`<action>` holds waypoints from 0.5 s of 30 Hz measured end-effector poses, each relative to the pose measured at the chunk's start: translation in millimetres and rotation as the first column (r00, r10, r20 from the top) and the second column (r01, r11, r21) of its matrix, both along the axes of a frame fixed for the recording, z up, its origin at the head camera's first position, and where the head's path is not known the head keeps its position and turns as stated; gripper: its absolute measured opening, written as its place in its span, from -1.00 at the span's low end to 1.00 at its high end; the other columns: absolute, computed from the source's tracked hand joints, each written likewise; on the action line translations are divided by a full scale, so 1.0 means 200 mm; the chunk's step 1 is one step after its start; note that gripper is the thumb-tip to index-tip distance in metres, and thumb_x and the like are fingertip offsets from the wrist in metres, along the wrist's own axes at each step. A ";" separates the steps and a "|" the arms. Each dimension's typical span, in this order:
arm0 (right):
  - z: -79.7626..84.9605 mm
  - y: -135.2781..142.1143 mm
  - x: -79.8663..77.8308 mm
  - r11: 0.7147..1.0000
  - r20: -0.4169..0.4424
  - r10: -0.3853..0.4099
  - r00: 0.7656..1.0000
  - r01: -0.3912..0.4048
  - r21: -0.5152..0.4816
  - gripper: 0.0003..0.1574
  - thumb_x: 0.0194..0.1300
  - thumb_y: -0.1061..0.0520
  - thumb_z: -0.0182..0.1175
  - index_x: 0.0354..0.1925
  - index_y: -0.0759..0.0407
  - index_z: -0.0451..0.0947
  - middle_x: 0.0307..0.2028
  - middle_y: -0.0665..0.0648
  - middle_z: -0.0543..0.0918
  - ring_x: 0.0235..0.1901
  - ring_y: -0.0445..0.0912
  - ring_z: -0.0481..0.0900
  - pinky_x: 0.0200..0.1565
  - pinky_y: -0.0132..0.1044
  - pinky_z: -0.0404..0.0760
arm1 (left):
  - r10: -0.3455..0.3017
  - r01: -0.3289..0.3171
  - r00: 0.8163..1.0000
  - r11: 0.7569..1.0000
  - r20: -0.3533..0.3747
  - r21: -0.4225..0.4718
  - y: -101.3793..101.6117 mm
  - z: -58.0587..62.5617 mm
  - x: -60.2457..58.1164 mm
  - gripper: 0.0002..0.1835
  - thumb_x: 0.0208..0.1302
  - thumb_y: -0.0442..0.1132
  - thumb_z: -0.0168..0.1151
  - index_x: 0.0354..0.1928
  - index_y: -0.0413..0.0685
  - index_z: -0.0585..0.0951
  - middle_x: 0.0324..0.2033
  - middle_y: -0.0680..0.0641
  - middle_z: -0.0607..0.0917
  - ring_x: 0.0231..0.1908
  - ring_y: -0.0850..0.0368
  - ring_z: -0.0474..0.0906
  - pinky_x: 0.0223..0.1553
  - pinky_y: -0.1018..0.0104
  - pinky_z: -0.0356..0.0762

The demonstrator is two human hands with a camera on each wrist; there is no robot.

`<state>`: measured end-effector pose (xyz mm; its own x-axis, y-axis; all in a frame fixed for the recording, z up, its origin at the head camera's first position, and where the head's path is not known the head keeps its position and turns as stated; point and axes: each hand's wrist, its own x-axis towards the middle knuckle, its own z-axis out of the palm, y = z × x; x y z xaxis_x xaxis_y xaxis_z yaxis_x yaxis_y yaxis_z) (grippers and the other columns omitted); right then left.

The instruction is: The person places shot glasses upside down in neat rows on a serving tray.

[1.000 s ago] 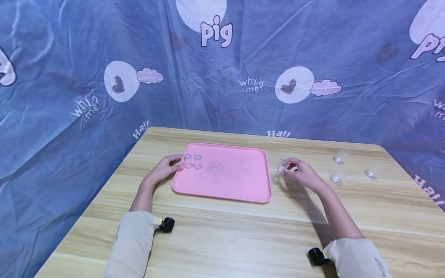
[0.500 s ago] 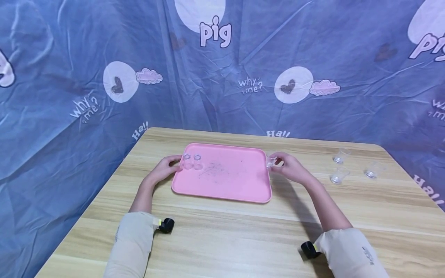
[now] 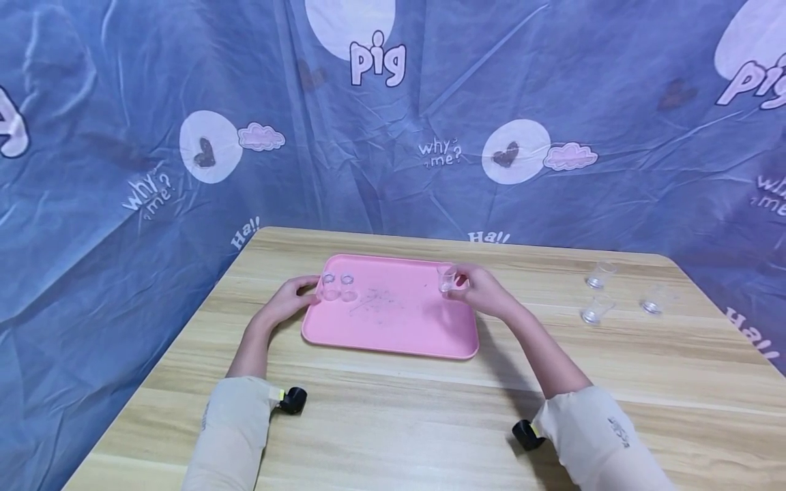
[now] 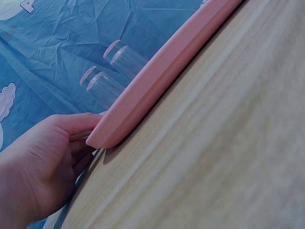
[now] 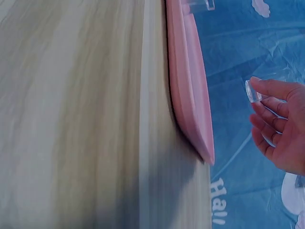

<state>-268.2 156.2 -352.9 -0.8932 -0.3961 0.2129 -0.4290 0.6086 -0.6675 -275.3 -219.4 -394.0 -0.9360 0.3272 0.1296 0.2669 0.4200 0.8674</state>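
Note:
In the head view my left hand [image 3: 288, 300] holds the left rim of a pink tray [image 3: 393, 344]. Its thumb lies over the rim in the left wrist view, the fingers partly hidden behind the tray. My right hand [image 3: 482, 292] pinches a clear shot glass [image 3: 446, 278] between thumb and fingers, above the tray's right part. That glass is upright, thick base down. Two more shot glasses [image 3: 348, 288] stand side by side at the tray's left end, next to my left hand; they look upside down.
Three further shot glasses [image 3: 598, 310] stand upright on the wooden table [image 3: 393, 423], right of the tray. Behind the table hangs a blue printed cloth [image 3: 368, 191]. Grey marks [image 3: 377, 300] show on the tray's surface.
My right hand has carried the shot glass leftward, from beside the tray across its right rim to above the tray. My left hand has stayed on the tray's left rim.

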 end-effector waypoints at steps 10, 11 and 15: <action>0.02 -0.16 -0.03 1.000 -0.006 -0.004 1.000 0.004 0.008 -0.71 0.01 0.26 0.32 -0.24 0.33 0.54 -0.41 0.14 0.55 -0.35 -0.01 0.48 -0.32 -0.24 0.50 | 0.016 -0.015 1.000 1.000 0.016 -0.011 -0.01 0.01 0.01 -0.52 0.15 -0.53 0.09 0.12 -0.62 0.31 0.13 -0.49 0.32 0.20 -0.33 0.14 0.27 -0.05 -0.01; 0.02 -0.18 -0.03 1.000 -0.005 -0.009 1.000 0.009 0.009 -0.71 0.01 0.25 0.32 -0.25 0.32 0.54 -0.41 0.13 0.56 -0.35 -0.02 0.48 -0.32 -0.25 0.50 | 0.015 -0.015 1.000 1.000 0.015 -0.013 -0.01 0.01 0.01 -0.53 0.15 -0.53 0.09 0.11 -0.62 0.31 0.13 -0.49 0.33 0.20 -0.33 0.15 0.27 -0.05 0.00; 0.01 -0.24 -0.04 1.000 0.004 -0.031 0.999 0.031 0.000 -0.71 0.00 0.23 0.33 -0.25 0.30 0.55 -0.42 0.12 0.56 -0.35 -0.02 0.49 -0.32 -0.26 0.51 | 0.009 -0.009 1.000 1.000 0.019 -0.013 0.00 0.02 0.01 -0.53 0.16 -0.51 0.09 0.12 -0.61 0.31 0.12 -0.49 0.34 0.20 -0.33 0.15 0.26 -0.05 0.01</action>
